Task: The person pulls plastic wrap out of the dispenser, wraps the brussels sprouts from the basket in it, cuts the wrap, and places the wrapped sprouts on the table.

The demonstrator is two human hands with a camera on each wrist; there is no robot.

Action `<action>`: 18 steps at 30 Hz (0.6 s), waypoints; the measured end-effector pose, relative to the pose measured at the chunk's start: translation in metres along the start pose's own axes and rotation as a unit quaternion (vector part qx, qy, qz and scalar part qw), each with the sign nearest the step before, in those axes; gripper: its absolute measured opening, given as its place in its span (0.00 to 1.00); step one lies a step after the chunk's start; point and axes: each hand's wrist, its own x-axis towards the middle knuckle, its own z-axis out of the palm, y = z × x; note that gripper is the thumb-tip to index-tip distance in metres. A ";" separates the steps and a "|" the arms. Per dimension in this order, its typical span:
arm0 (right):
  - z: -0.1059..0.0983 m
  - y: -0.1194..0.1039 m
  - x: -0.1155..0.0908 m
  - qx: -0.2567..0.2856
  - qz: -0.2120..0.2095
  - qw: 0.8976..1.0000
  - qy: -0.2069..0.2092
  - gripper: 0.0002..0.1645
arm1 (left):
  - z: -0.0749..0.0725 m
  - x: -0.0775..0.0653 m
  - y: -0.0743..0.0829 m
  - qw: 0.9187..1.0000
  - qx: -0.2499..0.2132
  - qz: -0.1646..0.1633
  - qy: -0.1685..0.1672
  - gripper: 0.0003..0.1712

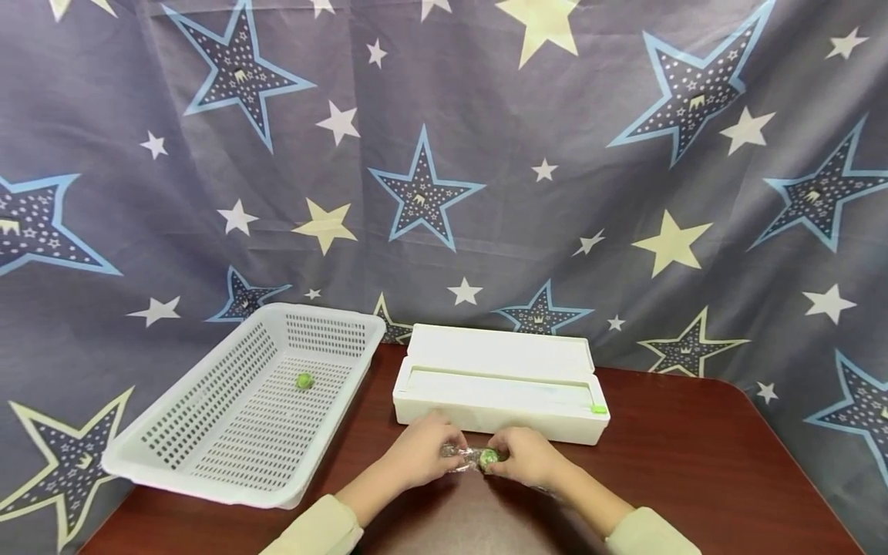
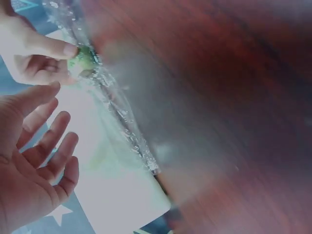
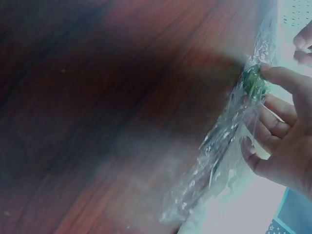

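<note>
A small round green vegetable, perhaps a Brussels sprout (image 1: 489, 459), lies wrapped in a strip of crinkled clear cling film (image 3: 209, 151) just above the tabletop. My right hand (image 1: 530, 456) pinches it through the film between thumb and fingers. Beside it, my left hand (image 1: 420, 450) hovers at the film's left part, its fingers loosely bent and apart in the left wrist view; whether they touch the film is unclear. Behind both hands stands a long white cling film box (image 1: 499, 420), its lid raised and a green slider at its right end.
On the left is a white perforated plastic basket (image 1: 291, 486) with a single similar green vegetable (image 1: 304, 381) inside. The dark red-brown table (image 1: 708, 462) has a rounded right far corner. A grey curtain with stars (image 1: 486, 100) hangs behind it.
</note>
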 end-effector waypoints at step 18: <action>-0.009 -0.006 -0.020 0.300 0.085 0.950 0.008 0.25 | 0.006 -0.012 0.003 0.966 -0.237 -0.062 -0.084 0.19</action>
